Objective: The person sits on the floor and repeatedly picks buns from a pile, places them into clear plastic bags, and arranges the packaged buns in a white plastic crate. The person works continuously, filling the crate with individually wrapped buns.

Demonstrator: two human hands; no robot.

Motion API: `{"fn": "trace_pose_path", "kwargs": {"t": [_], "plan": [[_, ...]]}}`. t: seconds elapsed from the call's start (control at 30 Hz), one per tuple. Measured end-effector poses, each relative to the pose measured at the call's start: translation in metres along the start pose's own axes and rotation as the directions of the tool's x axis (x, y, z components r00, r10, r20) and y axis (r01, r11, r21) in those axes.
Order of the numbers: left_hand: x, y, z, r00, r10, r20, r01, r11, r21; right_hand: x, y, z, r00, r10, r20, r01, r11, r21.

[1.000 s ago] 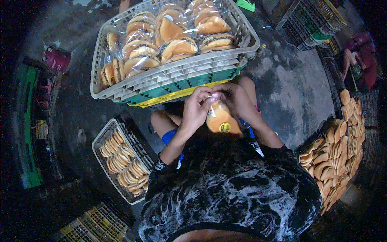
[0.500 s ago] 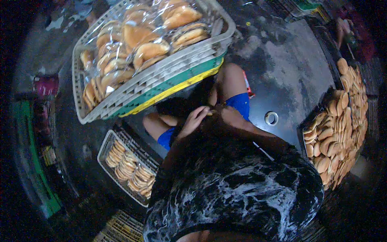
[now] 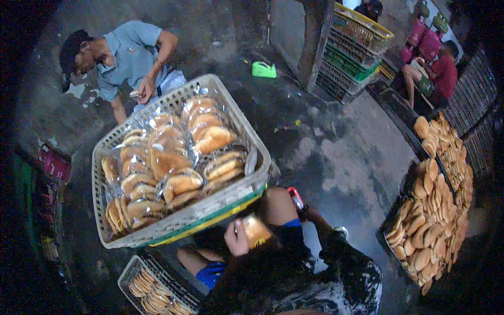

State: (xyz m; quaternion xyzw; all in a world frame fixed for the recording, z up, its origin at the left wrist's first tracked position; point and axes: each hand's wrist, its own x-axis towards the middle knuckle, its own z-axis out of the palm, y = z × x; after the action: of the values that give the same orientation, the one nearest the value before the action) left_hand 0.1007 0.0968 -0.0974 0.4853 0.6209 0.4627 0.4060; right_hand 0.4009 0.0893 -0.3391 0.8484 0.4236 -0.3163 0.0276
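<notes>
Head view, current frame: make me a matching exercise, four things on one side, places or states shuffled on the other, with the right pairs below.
Things
1. Bun with a yellow mark
2. Big pale crate
3. Bright green object
4. Heap of loose buns

Places or states
A. Filled with bagged buns
B. At the right side of the picture
C. In the left hand's grip
D. On the floor, beyond the crate

Pairs: 1-C, 2-A, 3-D, 4-B
</notes>
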Motion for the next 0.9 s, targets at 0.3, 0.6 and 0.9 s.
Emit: {"fn": "trace_pose_path", "kwargs": {"t": [0.3, 0.6, 0.9], "plan": [[0.002, -0.055, -0.02, 0.982, -0.019, -0.189, 0.004, 0.997, -0.083, 0.007, 0.02, 0.006, 0.986, -0.067, 0.151, 0.082, 0.992, -0.097], [-0.001, 0.021, -0.026, 0.924, 0.296, -0.244, -0.265, 0.953, 0.149, -0.088, -0.082, -0.149, 0.706, -0.684, 0.184, 0.267, 0.498, 0.825], [-0.004, 0.073, -0.042, 0.505, 0.856, -0.112, -0.812, 0.515, 0.274, -0.235, -0.252, -0.243, 0.291, -0.898, 0.331, 0.75, 0.429, 0.503]]}}
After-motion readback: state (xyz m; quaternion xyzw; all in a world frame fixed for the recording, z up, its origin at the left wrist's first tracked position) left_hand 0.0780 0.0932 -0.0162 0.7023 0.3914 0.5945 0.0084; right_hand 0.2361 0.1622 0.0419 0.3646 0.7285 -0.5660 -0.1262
